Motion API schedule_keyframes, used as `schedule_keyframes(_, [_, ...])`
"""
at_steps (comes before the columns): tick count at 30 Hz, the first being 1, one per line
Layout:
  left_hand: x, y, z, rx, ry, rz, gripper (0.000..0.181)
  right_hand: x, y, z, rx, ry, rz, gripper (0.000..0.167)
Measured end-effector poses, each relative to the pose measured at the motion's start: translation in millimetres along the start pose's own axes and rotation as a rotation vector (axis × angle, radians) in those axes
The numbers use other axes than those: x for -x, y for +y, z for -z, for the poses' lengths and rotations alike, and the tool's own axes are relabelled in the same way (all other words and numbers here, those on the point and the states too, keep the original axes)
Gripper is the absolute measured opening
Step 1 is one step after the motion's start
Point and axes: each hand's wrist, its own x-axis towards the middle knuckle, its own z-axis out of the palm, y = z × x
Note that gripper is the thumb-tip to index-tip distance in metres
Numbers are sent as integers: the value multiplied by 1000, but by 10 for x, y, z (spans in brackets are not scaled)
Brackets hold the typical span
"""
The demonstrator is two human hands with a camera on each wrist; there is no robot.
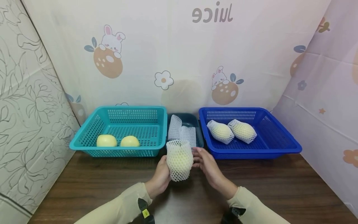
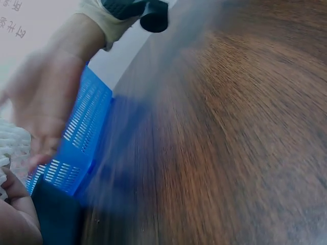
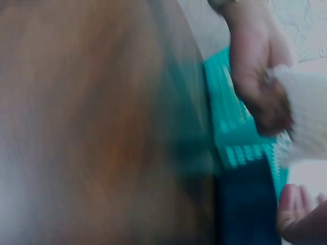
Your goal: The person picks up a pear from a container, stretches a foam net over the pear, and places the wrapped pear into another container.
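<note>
The fruit [image 1: 180,161] sits inside its net [image 1: 176,144], above the table [image 1: 279,182] and between the 2 hands. Its long axis runs away from the person, the net's loose far end towards the tray [image 1: 190,119]. The left hand [image 1: 160,176] is nearer: it grips the fruit from the left side, thumb along the net. The right hand [image 1: 208,167] stands just beside the right side, fingers loosely spread and pinching nothing; whether its fingertips touch the net, I cannot tell. Behind, the tray holds 2 sleeves [image 1: 175,127]. To the left, the teal basket [image 1: 120,152] holds 2 bare fruits [image 1: 107,140]; to the right, the blue basket [image 1: 251,152] holds 2 netted fruits [image 1: 220,132].
</note>
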Motion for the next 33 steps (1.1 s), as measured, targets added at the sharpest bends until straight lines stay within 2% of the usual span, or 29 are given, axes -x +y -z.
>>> schedule_keyframes(4, [18,27,19,-19,-15,-5,35,-33,-140,114,185,-185,284,46])
schedule_keyframes(6, [22,41,24,-20,-24,-5,35,-42,-179,125,277,-282,371,59])
schedule_keyframes(9, [27,61,18,-32,-37,3,36,-45,-205,79,344,-401,389,82])
schedule_keyframes(11, [36,76,5,-46,-40,11,38,-38,-199,28,365,-436,367,91])
schedule_keyframes(13, [44,84,-9,-59,-40,19,40,-26,-183,-21,380,-434,348,95])
schedule_keyframes(16, [59,91,-24,-68,-31,27,42,-13,-150,-71,398,-391,342,98])
schedule_keyframes(20, [72,88,-20,-65,-25,33,46,-3,-120,-94,443,-347,357,95])
schedule_keyframes(23, [75,78,-14,-57,-35,56,49,70,-231,-152,474,-332,375,89])
schedule_keyframes(27, [77,60,-3,-48,-69,89,51,113,-317,-190,499,-326,412,83])
schedule_keyframes(33, [81,138,7,-118,-169,70,53,-45,-182,-50,497,-343,464,87])
